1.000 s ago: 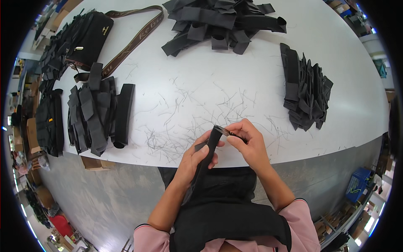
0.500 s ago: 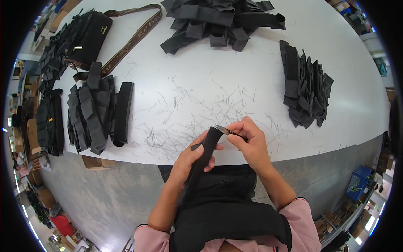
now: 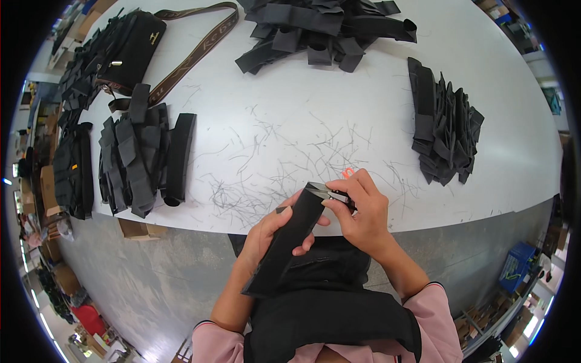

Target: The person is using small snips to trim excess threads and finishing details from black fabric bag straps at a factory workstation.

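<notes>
My left hand [image 3: 275, 228] is closed around a long, flat black fabric strip [image 3: 289, 242], its thumb on the left edge and its fingers wrapped behind to the right edge. The strip slants, with its upper end over the table's near edge and its lower end above my lap. In my right hand [image 3: 362, 209] is a small pair of thread snips [image 3: 334, 196], pinched between thumb and fingers. The blades point left and touch the strip's upper corner. A bit of orange [image 3: 348, 173] shows above my right fingers.
Loose dark thread clippings [image 3: 266, 187] litter the white table [image 3: 230, 133]. Black fabric pieces lie in a left stack [image 3: 136, 160], a right stack [image 3: 448, 130] and a far heap [image 3: 321, 30]. A black bag [image 3: 132, 51] with a brown strap [image 3: 200, 48] sits at the far left.
The strip has turned in my left hand, so more of its broad face shows. The snips' blades have spread at its upper end, and orange now shows by my right hand.
</notes>
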Available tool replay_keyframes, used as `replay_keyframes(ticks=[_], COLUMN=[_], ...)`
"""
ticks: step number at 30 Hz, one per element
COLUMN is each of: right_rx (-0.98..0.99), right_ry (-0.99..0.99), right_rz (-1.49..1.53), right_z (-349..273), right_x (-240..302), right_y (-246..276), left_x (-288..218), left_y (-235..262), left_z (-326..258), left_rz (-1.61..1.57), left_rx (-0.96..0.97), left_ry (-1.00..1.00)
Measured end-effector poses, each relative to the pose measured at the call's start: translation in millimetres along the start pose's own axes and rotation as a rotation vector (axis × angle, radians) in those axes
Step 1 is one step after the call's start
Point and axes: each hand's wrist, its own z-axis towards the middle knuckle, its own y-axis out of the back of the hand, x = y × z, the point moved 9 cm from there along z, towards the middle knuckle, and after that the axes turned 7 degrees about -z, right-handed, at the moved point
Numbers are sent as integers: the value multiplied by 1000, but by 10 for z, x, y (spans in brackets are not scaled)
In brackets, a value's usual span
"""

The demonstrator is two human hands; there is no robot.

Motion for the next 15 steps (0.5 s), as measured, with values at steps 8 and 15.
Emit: replay_keyframes(ticks=[8, 15], right_rx=[-61, 37], right_ry=[87, -186], right_rz=[-79, 242], right_z=[-42, -96], right_x=[45, -192], right_y=[7, -95], left_x=[-1, 14], left_y=[59, 9], left_z=[-39, -51], left_rz=[-3, 25], left_rx=[-65, -55], left_ry=[32, 71])
